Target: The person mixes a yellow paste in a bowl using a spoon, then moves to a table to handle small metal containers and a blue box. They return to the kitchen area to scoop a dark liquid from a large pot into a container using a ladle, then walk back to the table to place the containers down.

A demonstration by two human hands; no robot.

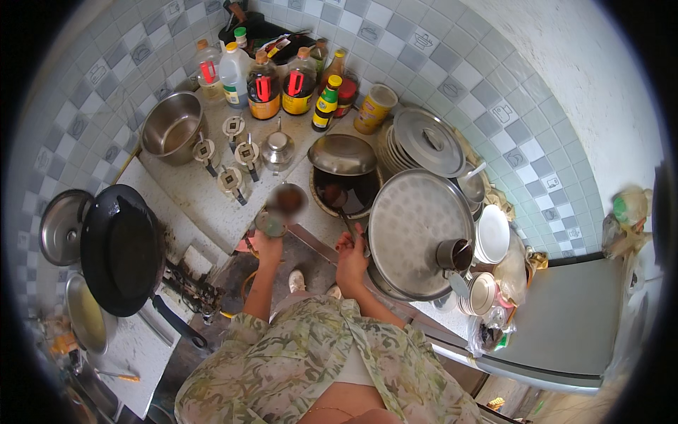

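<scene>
In my left hand (269,246) is a small round container (290,200) with reddish-brown contents, blurred in the picture. A pale greenish round lid or disc (271,224) sits at its near side, by my fingers. My right hand (352,259) grips the handle of a ladle (347,220). The ladle's bowl rests in the dark liquid of a round pot (314,200), just right of the small container. Across the pot's far side leans a domed metal lid (343,152).
Lidded seasoning jars (231,180) and a metal pot (175,132) stand left. Sauce bottles (263,87) line the back. A large round metal lid (408,228) bearing a metal cup (450,254) lies right, near stacked bowls (481,294). A black frying pan (122,254) is far left.
</scene>
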